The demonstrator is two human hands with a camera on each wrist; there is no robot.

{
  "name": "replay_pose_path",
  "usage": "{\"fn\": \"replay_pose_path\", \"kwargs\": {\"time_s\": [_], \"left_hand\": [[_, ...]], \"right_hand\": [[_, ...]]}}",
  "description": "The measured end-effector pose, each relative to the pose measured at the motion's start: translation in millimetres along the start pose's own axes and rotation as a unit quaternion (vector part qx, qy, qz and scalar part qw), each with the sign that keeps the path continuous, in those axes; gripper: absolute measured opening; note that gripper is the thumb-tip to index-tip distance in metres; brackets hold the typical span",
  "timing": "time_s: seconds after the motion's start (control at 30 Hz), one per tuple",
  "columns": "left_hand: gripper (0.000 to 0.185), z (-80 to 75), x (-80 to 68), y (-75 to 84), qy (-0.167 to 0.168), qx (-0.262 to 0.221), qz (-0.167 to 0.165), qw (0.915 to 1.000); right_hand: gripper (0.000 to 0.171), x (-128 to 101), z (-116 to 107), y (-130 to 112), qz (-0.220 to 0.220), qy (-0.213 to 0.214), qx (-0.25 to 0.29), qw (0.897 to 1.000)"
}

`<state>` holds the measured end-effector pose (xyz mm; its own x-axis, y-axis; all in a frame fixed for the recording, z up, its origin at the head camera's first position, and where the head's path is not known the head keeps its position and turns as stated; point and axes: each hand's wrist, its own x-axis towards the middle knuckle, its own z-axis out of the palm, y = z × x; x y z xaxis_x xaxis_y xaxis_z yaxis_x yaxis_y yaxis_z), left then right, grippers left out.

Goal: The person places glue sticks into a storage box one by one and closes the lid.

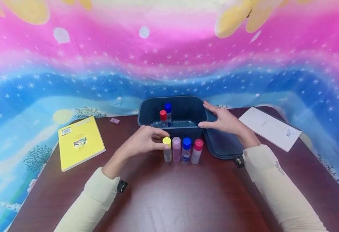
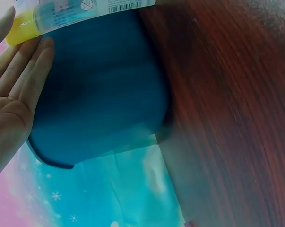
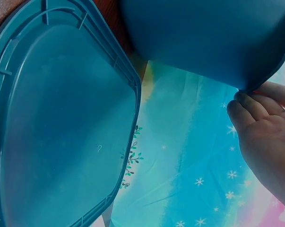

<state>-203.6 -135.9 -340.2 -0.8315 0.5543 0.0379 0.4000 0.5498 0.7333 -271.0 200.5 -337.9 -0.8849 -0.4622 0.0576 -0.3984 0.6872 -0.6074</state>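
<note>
A little bottle with a yellow cap stands upright on the dark red desk. It is the first on the left in a row of four small bottles, just in front of the blue box. Its body is clear with a label on it. The left hand pinches its cap with the fingers.

The blue box is open and sits at the back of the desk. The right hand rests on its right rim, thumb at the front and fingers along the top.
</note>
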Motion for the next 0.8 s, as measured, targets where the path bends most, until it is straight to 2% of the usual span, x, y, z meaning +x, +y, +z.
{"fn": "replay_pose_path", "kwargs": {"time_s": [0.13,0.3,0.63,0.8], "left_hand": [[0.03,1.3,-1.4,-2.8,0.006,0.003,0.01,0.9999],[0.023,-4.0,-9.1,-6.2,0.013,-0.029,0.005,0.9995],[0.023,-34.3,-23.5,-7.2,0.049,-0.054,0.022,0.9971],[0.024,-48.4,-28.8,-12.7,0.055,-0.111,0.029,0.9919]], "right_hand": [[0.094,0,0,-1,0.001,0.0,0.004,1.0],[0.095,0,0,0,0.005,-0.002,0.005,1.0],[0.096,-1,0,2,0.01,-0.002,0.005,1.0],[0.096,0,0,1,0.012,-0.004,0.009,1.0]]}}
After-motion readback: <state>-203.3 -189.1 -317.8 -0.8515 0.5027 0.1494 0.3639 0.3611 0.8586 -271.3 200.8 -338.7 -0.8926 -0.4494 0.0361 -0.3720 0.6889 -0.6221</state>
